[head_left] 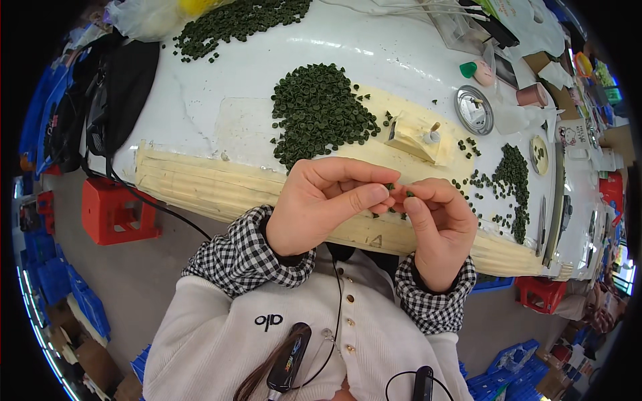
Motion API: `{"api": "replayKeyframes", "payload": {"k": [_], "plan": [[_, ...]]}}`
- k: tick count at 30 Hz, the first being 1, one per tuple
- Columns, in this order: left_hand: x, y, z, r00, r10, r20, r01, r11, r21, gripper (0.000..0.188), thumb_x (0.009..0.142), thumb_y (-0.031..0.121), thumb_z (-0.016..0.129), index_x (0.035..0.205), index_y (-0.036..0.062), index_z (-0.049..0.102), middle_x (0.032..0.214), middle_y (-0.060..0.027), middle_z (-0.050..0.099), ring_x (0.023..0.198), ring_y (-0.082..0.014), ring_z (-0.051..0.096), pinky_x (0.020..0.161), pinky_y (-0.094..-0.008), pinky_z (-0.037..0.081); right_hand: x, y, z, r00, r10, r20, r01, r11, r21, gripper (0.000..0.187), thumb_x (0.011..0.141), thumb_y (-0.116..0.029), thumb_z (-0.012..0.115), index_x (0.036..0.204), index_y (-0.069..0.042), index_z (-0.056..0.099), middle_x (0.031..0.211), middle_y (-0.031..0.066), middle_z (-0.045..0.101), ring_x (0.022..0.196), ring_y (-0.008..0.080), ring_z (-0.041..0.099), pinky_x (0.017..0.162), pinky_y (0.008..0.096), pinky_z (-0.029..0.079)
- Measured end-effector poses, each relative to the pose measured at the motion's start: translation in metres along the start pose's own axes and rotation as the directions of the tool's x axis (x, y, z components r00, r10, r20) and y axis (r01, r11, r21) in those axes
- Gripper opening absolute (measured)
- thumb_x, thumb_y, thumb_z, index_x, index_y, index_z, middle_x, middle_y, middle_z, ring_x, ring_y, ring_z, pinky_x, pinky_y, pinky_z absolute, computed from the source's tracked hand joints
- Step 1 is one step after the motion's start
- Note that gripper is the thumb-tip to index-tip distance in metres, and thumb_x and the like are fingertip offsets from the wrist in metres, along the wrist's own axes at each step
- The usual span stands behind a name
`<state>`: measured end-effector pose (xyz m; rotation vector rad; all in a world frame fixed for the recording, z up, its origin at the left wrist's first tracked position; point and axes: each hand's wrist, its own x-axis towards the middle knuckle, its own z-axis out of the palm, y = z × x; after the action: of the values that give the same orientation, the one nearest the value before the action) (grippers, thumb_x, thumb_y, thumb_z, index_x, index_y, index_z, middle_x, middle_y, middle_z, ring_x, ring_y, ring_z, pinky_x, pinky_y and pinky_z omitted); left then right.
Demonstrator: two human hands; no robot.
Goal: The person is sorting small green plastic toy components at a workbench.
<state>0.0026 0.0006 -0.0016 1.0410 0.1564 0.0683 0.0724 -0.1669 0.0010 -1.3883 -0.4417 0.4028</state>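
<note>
Above the table's near edge, my left hand (pixel 328 197) pinches a small dark green piece (pixel 390 186) between thumb and forefinger. Close beside it, my right hand (pixel 441 217) holds another small green piece (pixel 410 194) in the same kind of pinch. The fingertips of both hands almost meet. Just beyond them lies a large heap of small dark green cone-like pieces (pixel 317 110). A tape-covered block (pixel 411 142) with a short peg stands past my right hand. A smaller heap of dark green pieces (pixel 513 180) spreads to the right.
Another heap of green pieces (pixel 234 25) lies at the far left. A round metal lid (pixel 473 110), a pink cup (pixel 532 95) and tweezers (pixel 542 224) are on the right. A black bag (pixel 127 93) rests at the left; a red stool (pixel 117 210) stands below.
</note>
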Motion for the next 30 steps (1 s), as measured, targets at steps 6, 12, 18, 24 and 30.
{"api": "replayKeyframes", "payload": {"k": [6, 12, 18, 24, 30], "plan": [[0.0, -0.001, 0.001, 0.998, 0.055, -0.019, -0.054, 0.998, 0.024, 0.018, 0.088, -0.004, 0.06, 0.106, -0.0054, 0.062, 0.098, -0.0152, 0.068, 0.086, -0.0142, 0.065, 0.079, -0.0263, 0.055, 0.002, 0.002, 0.01, 0.989, -0.145, -0.021, 0.141, 0.982, -0.129, 0.015, 0.081, 0.009, 0.063, 0.096, 0.006, 0.063, 0.095, 0.0105, 0.061, 0.086, 0.0137, 0.062, 0.075, 0.0236, 0.052], [-0.001, -0.005, 0.0, 0.991, 0.133, 0.013, -0.134, 0.99, 0.043, 0.017, 0.086, -0.008, 0.06, 0.103, -0.0071, 0.062, 0.099, -0.0158, 0.066, 0.087, -0.0159, 0.065, 0.079, -0.0268, 0.054, 0.003, 0.001, 0.013, 0.972, -0.233, -0.02, 0.219, 0.94, -0.262, 0.016, 0.079, 0.009, 0.066, 0.094, 0.004, 0.064, 0.092, 0.011, 0.062, 0.081, 0.0146, 0.061, 0.071, 0.0242, 0.051], [-0.002, -0.004, 0.0, 0.993, 0.118, 0.013, -0.119, 0.992, 0.048, 0.017, 0.085, -0.009, 0.06, 0.102, -0.0075, 0.062, 0.1, -0.0156, 0.066, 0.09, -0.0169, 0.065, 0.081, -0.0274, 0.054, 0.003, 0.004, 0.013, 0.943, -0.331, -0.038, 0.293, 0.878, -0.378, 0.016, 0.077, 0.008, 0.068, 0.092, 0.003, 0.065, 0.089, 0.0112, 0.064, 0.078, 0.016, 0.061, 0.07, 0.0245, 0.05], [-0.002, -0.007, 0.0, 0.988, 0.151, -0.023, -0.151, 0.988, 0.024, 0.019, 0.084, -0.011, 0.061, 0.102, -0.0064, 0.063, 0.102, -0.0155, 0.065, 0.092, -0.0178, 0.065, 0.082, -0.0278, 0.054, 0.003, 0.003, 0.015, 0.964, -0.262, -0.045, 0.235, 0.919, -0.315, 0.016, 0.077, 0.007, 0.068, 0.092, 0.004, 0.065, 0.091, 0.0113, 0.063, 0.079, 0.015, 0.061, 0.071, 0.0242, 0.05], [-0.002, -0.009, -0.004, 0.974, 0.225, 0.004, -0.224, 0.968, 0.111, 0.021, 0.08, -0.013, 0.063, 0.098, -0.003, 0.067, 0.101, -0.0144, 0.065, 0.095, -0.0187, 0.064, 0.083, -0.0284, 0.053, 0.002, 0.001, 0.013, 0.97, -0.241, -0.012, 0.226, 0.926, -0.303, 0.015, 0.079, 0.008, 0.066, 0.094, 0.005, 0.065, 0.095, 0.0114, 0.061, 0.082, 0.0137, 0.061, 0.073, 0.0238, 0.052]]}}
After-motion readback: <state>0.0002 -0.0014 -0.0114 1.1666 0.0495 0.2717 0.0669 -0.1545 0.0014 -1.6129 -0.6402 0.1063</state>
